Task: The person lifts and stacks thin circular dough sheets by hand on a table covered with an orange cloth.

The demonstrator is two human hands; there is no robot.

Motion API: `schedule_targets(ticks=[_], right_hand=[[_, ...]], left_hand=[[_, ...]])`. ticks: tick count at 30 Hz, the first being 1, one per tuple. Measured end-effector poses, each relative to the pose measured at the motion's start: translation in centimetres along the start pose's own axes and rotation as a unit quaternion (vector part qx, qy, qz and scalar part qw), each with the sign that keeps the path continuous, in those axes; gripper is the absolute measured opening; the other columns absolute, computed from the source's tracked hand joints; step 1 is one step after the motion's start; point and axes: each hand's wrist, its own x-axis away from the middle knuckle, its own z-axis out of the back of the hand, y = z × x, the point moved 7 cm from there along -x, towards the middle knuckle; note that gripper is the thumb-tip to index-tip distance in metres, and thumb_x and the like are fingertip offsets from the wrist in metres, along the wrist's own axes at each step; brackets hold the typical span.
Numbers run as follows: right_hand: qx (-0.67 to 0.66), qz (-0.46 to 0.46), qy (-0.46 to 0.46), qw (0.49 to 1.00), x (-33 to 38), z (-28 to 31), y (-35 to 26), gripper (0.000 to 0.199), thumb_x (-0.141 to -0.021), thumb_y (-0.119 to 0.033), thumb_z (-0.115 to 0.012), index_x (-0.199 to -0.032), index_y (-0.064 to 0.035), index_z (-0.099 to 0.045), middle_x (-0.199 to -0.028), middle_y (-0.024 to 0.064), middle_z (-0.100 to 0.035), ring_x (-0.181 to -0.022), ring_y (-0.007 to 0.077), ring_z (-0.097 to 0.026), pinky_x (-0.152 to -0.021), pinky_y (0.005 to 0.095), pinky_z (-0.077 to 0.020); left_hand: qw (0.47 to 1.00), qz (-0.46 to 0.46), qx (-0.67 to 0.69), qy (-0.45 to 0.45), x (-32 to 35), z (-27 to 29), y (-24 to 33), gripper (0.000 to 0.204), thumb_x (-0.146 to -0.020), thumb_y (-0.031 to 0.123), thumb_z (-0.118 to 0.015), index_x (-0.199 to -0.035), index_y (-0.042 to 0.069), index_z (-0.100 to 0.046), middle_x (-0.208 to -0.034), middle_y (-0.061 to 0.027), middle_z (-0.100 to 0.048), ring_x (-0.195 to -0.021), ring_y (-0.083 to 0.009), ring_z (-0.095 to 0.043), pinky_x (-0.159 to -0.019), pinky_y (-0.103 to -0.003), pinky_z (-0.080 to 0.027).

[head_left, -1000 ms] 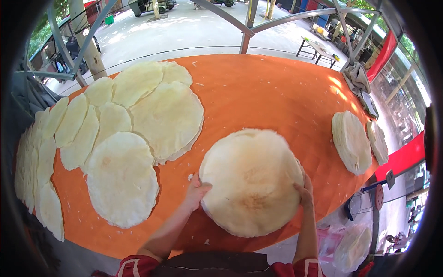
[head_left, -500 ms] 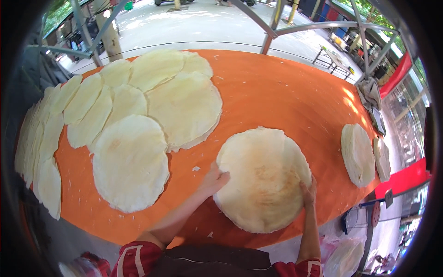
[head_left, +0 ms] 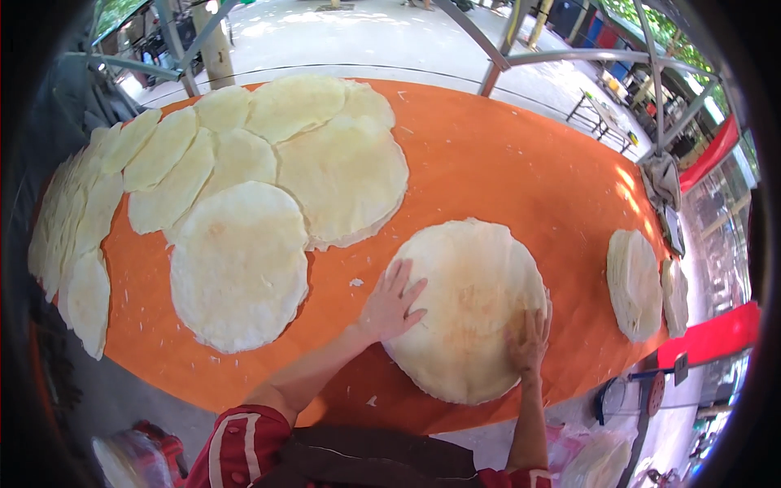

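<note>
In front of me a stack of round, thin flatbreads (head_left: pixel 464 276) lies on the orange tabletop (head_left: pixel 480 163), its top sheet pale with light brown patches. My left hand (head_left: pixel 393 305) rests flat with spread fingers on the stack's left edge. At the right edge, my right hand (head_left: pixel 529 342) lies with fingers stretched out on the top sheet. Neither hand grips anything. To the left sits another round flatbread stack (head_left: pixel 240 268), close to my left forearm and apart from it.
Overlapping flatbreads (head_left: pixel 333 179) cover the table's far left. Two smaller stacks, one a taller pile (head_left: pixel 634 285), stand near the right edge. A grey cloth (head_left: pixel 661 180) hangs at the far right corner. Metal frame bars (head_left: pixel 569 57) rise beyond the table. Plastic bags (head_left: pixel 598 459) lie below the near right edge.
My hands have gone from holding the sides of the front stack to lying flat on its top, fingers spread. The view has shifted slightly.
</note>
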Motion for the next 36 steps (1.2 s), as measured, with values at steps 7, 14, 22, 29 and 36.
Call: schedule_targets(ticks=[7, 14, 22, 29, 36], right_hand=[[-0.358, -0.179, 0.168, 0.901, 3.2, -0.5, 3.6, 0.057, -0.086, -0.029, -0.05, -0.129, 0.0033, -0.032, -0.136, 0.0186, -0.03, -0.127, 0.0276, -0.027, -0.103, 0.0341, -0.0222], [-0.698, -0.304, 0.177, 0.624, 1.4, -1.4, 7.9, 0.053, -0.088, -0.039, -0.047, -0.119, 0.0043, -0.043, -0.114, 0.0109, -0.052, -0.104, 0.0205, -0.05, -0.09, 0.028, -0.0372], [-0.192, -0.251, -0.085, 0.945, -4.7, 1.9, 8.1, 0.052, -0.065, -0.037, -0.07, -0.096, 0.004, -0.059, -0.091, 0.0124, -0.061, -0.084, 0.0216, -0.058, -0.071, 0.031, -0.0456], [-0.349, -0.091, -0.08, 0.929, -8.3, 3.4, 3.4, 0.044, -0.056, -0.026, -0.066, -0.095, -0.0049, -0.062, -0.084, 0.0141, -0.062, -0.074, 0.0246, -0.059, -0.069, 0.0328, -0.0459], [-0.457, -0.084, -0.079, 0.882, -9.4, 11.2, -1.5, 0.027, -0.059, -0.02, -0.065, -0.078, -0.0011, -0.063, -0.069, 0.0122, -0.061, -0.065, 0.0187, -0.057, -0.062, 0.0314, -0.0443]], left_hand=[[0.911, 0.187, 0.304, 0.205, 2.4, -1.2, -5.4, 0.058, -0.079, 0.011, -0.055, -0.129, -0.001, -0.03, -0.133, -0.0214, -0.029, -0.124, -0.0332, -0.027, -0.101, -0.039, -0.025], [0.816, 0.249, 0.507, 0.125, -0.2, -2.5, -4.5, 0.056, -0.075, -0.001, -0.051, -0.127, -0.004, -0.031, -0.126, -0.0152, -0.038, -0.115, -0.0239, -0.04, -0.095, -0.034, -0.034], [0.67, 0.401, 0.609, -0.137, -1.2, -2.7, -7.5, 0.049, -0.072, -0.001, -0.058, -0.118, -0.003, -0.042, -0.116, -0.015, -0.05, -0.099, -0.0246, -0.054, -0.084, -0.034, -0.045], [0.634, 0.374, 0.65, -0.187, -1.3, -1.6, -3.3, 0.045, -0.075, -0.003, -0.052, -0.118, -0.002, -0.043, -0.112, -0.0119, -0.052, -0.103, -0.0238, -0.051, -0.085, -0.037, -0.045], [0.676, 0.35, 0.63, -0.156, 0.0, -1.4, -4.9, 0.047, -0.075, -0.002, -0.049, -0.121, -0.003, -0.038, -0.111, -0.0127, -0.052, -0.098, -0.0255, -0.054, -0.084, -0.036, -0.046]])
